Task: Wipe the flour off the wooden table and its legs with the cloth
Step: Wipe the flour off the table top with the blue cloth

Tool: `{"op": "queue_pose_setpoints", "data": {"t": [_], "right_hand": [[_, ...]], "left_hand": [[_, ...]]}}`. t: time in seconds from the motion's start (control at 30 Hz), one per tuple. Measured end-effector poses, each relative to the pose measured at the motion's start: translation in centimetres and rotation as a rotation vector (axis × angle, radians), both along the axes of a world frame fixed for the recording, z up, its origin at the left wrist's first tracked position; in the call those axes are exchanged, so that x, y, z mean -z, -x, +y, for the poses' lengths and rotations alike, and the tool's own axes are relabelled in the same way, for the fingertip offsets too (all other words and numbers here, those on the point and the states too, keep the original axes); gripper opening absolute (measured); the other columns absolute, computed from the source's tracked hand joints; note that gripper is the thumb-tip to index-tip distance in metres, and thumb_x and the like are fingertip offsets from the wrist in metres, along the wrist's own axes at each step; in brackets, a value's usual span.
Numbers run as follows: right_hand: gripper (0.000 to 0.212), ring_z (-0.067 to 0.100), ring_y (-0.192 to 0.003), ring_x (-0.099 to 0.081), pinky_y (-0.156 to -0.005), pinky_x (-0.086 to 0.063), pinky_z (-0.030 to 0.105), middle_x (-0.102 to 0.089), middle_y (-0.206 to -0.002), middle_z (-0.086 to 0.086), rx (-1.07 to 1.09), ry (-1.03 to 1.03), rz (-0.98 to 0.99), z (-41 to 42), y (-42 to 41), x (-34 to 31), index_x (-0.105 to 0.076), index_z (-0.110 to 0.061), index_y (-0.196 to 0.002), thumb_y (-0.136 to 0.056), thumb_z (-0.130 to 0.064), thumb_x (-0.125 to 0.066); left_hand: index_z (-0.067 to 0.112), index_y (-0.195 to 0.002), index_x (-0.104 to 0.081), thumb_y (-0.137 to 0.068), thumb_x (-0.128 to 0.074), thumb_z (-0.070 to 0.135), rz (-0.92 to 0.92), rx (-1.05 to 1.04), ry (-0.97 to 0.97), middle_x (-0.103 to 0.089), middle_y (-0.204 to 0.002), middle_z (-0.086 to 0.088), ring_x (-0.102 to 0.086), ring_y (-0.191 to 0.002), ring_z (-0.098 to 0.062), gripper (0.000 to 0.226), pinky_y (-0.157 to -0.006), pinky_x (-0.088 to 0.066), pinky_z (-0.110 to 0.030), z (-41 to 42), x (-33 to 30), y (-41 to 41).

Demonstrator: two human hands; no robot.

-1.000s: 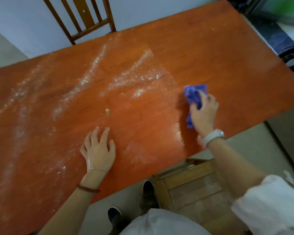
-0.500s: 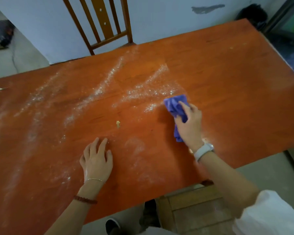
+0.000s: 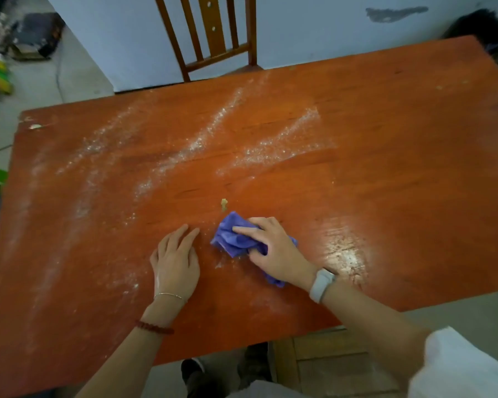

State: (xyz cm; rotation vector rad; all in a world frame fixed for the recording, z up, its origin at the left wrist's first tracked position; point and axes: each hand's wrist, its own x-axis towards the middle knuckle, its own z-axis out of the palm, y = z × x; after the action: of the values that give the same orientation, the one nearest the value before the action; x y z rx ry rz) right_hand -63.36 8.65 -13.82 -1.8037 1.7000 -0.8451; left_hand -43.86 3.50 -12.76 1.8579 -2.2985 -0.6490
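Observation:
An orange-red wooden table (image 3: 400,173) fills the view. White flour (image 3: 202,139) lies on it in streaks across the middle and left, with a fainter patch near the front right. My right hand (image 3: 273,248) holds a bunched purple cloth (image 3: 233,237) down on the tabletop near the front middle, thumb curled round its near side and fingers over it. A small yellowish crumb (image 3: 224,203) lies just beyond the cloth. My left hand (image 3: 176,259) rests flat on the table, fingers together, just left of the cloth. The table legs are hidden.
A wooden chair (image 3: 213,33) stands behind the far edge against a pale wall. A wooden stool (image 3: 328,360) and my shoes (image 3: 193,372) show below the near edge. Clutter lies on the floor at far left.
My right hand has swept the cloth leftward and toward me, from the right part of the table to beside my left hand. The flour it passed over is thinner. My left hand stayed put.

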Motion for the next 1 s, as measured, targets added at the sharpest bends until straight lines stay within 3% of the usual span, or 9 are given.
{"op": "queue_pose_setpoints", "data": {"t": [0.1,0.27,0.43,0.57,0.63,0.7,0.8,0.93,1.0], "right_hand": [[0.045,0.031,-0.102,-0.047,-0.094,-0.032,0.029,-0.055,-0.115,0.017,0.248,0.087,-0.017,-0.9,3.0,-0.7,-0.058,-0.013,-0.120,-0.075,-0.010,-0.053],[0.043,0.037,-0.111,-0.041,-0.096,-0.031,0.041,-0.048,-0.130,0.013,0.623,-0.109,0.130,-5.1,5.8,-0.4,-0.050,-0.016,-0.128,-0.085,-0.011,-0.052],[0.048,0.033,-0.096,-0.048,-0.077,-0.047,0.045,-0.060,-0.114,0.010,0.212,0.000,0.290,-1.6,-1.9,0.9,-0.060,-0.024,-0.113,-0.069,-0.026,-0.043],[0.045,0.023,-0.095,-0.038,-0.074,-0.042,0.040,-0.061,-0.113,0.010,-0.217,-0.001,0.147,5.4,-10.2,0.7,-0.060,-0.024,-0.113,-0.071,-0.022,-0.045],[0.043,0.021,-0.097,-0.039,-0.077,-0.039,0.039,-0.059,-0.114,0.010,-0.279,-0.054,0.034,7.9,-12.1,-0.3,-0.060,-0.023,-0.115,-0.075,-0.016,-0.047],[0.045,0.021,-0.098,-0.042,-0.087,-0.037,0.033,-0.059,-0.111,0.014,-0.071,-0.006,-0.037,8.1,-10.7,-1.1,-0.057,-0.024,-0.116,-0.073,-0.011,-0.051],[0.046,0.027,-0.103,-0.044,-0.094,-0.029,0.016,-0.056,-0.111,0.021,0.454,0.056,0.039,7.8,-5.2,-1.6,-0.059,-0.021,-0.118,-0.073,-0.021,-0.048],[0.054,0.042,-0.110,-0.043,-0.095,-0.029,0.033,-0.050,-0.124,0.022,1.035,-0.132,0.083,9.8,-1.1,-0.9,-0.057,-0.009,-0.121,-0.072,-0.025,-0.042],[0.055,0.044,-0.111,-0.044,-0.096,-0.033,0.040,-0.049,-0.127,0.023,1.112,-0.166,0.146,10.0,-4.3,-0.2,-0.056,-0.008,-0.122,-0.072,-0.027,-0.041]], "left_hand": [[0.017,-0.123,-0.056,-0.089,-0.049,0.008,0.015,-0.028,0.067,-0.046,-0.137,-0.008,-0.035,-0.129,-0.030,0.036,-0.107,-0.021,-0.053,0.3,-0.3,-0.9],[0.021,-0.131,-0.047,-0.092,-0.045,0.020,-0.068,-0.100,0.017,-0.033,-0.147,-0.006,-0.021,-0.137,-0.027,0.039,-0.110,-0.013,-0.052,1.7,-1.2,-3.6],[0.027,-0.137,-0.036,-0.094,-0.039,0.031,-0.158,-0.093,-0.084,-0.020,-0.152,-0.003,-0.007,-0.141,-0.026,0.044,-0.113,-0.006,-0.051,3.6,-0.7,-7.7],[0.029,-0.136,-0.040,-0.088,-0.034,0.038,-0.162,-0.073,-0.075,-0.026,-0.150,-0.004,-0.015,-0.139,-0.029,0.048,-0.110,-0.013,-0.054,4.1,0.0,-9.8],[0.028,-0.132,-0.045,-0.082,-0.029,0.043,-0.154,-0.054,-0.036,-0.033,-0.147,-0.006,-0.023,-0.137,-0.031,0.054,-0.106,-0.018,-0.056,4.3,0.2,-10.2],[0.030,-0.130,-0.048,-0.082,-0.027,0.045,-0.144,-0.055,0.002,-0.036,-0.146,-0.005,-0.026,-0.135,-0.031,0.054,-0.104,-0.019,-0.056,4.2,0.4,-10.5],[0.033,-0.133,-0.042,-0.090,-0.033,0.041,-0.143,-0.025,-0.032,-0.029,-0.149,-0.002,-0.018,-0.138,-0.028,0.045,-0.107,-0.014,-0.053,4.0,0.9,-11.0],[0.037,-0.135,-0.038,-0.094,-0.038,0.037,-0.128,-0.011,-0.039,-0.023,-0.152,0.003,-0.013,-0.139,-0.023,0.041,-0.109,-0.012,-0.050,3.9,0.9,-11.5],[0.038,-0.135,-0.037,-0.094,-0.036,0.037,-0.132,0.010,-0.053,-0.022,-0.152,0.004,-0.012,-0.139,-0.022,0.041,-0.108,-0.012,-0.049,3.7,0.7,-11.9]]}}
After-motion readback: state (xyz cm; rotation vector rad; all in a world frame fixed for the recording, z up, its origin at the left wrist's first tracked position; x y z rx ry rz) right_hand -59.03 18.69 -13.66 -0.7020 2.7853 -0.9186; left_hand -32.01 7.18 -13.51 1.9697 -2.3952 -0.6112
